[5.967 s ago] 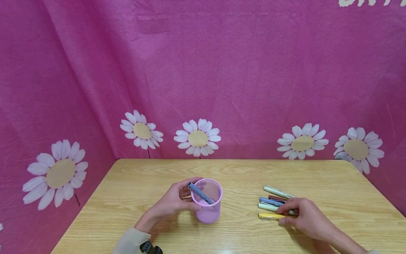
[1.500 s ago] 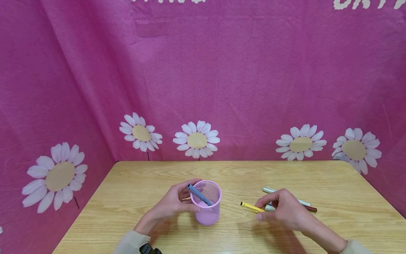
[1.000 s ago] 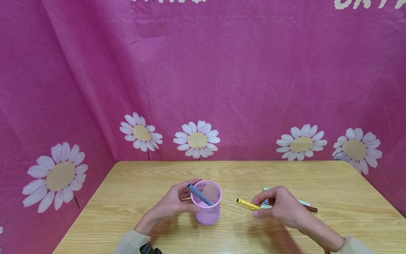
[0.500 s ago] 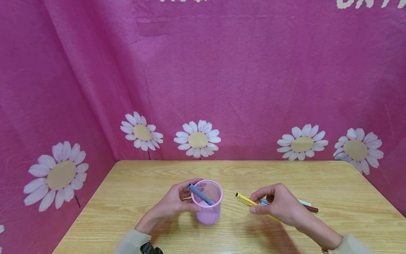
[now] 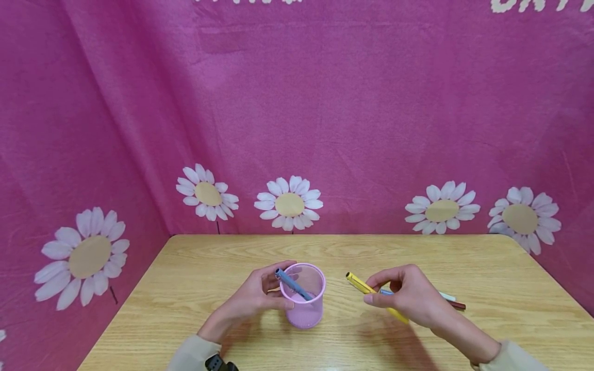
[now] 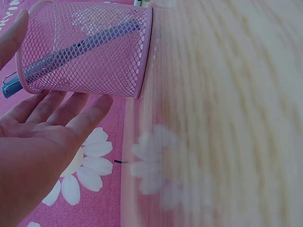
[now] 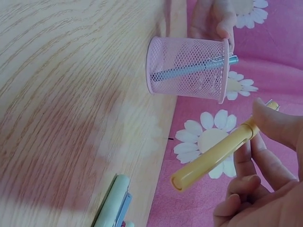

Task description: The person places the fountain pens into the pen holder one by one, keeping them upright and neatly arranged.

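Yellow pen (image 5: 358, 283) hung right of the cup (image 5: 305, 315) in the head view, pinched in the right hand's grip (image 5: 413, 298). Left wrist view: left hand's grip (image 6: 43, 139) held the cup. Right wrist view: green pen (image 7: 112, 201) lay on the desk (image 7: 57, 66).

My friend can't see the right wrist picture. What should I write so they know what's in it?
A right hand holds a yellow pen. Beyond it, a left hand holds a pink mesh cup with a blue pen leaning inside, on a wooden table. A pale green pen lies nearer.
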`<move>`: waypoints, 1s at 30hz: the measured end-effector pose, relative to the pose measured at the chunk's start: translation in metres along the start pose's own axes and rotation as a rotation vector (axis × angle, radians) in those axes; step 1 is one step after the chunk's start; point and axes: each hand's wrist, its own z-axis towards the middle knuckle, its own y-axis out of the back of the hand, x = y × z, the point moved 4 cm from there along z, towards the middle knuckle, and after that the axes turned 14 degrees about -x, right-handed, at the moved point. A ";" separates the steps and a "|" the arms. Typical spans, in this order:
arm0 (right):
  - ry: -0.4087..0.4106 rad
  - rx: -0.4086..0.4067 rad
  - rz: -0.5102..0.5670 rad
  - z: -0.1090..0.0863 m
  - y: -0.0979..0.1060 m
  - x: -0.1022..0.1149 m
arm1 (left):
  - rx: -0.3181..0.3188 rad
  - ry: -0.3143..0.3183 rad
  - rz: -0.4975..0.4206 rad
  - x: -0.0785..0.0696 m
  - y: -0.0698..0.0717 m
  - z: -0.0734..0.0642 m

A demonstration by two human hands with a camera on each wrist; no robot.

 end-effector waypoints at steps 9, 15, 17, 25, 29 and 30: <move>0.004 -0.008 0.023 0.002 -0.001 0.003 | -0.008 0.051 0.033 0.001 0.000 -0.001; -0.010 -0.017 0.018 0.001 -0.002 0.007 | -0.003 0.027 0.007 0.000 0.000 0.000; -0.012 -0.019 0.009 0.001 -0.002 0.009 | -0.002 0.025 0.007 0.000 0.000 0.000; 0.013 -0.025 -0.001 0.002 -0.003 0.017 | -0.003 0.019 -0.011 -0.001 -0.001 0.000; 0.010 -0.028 0.005 0.003 -0.004 0.019 | -0.003 0.007 -0.023 -0.001 -0.001 0.000; 0.009 -0.029 0.007 0.003 -0.004 0.019 | -0.002 0.003 -0.026 0.000 0.000 0.001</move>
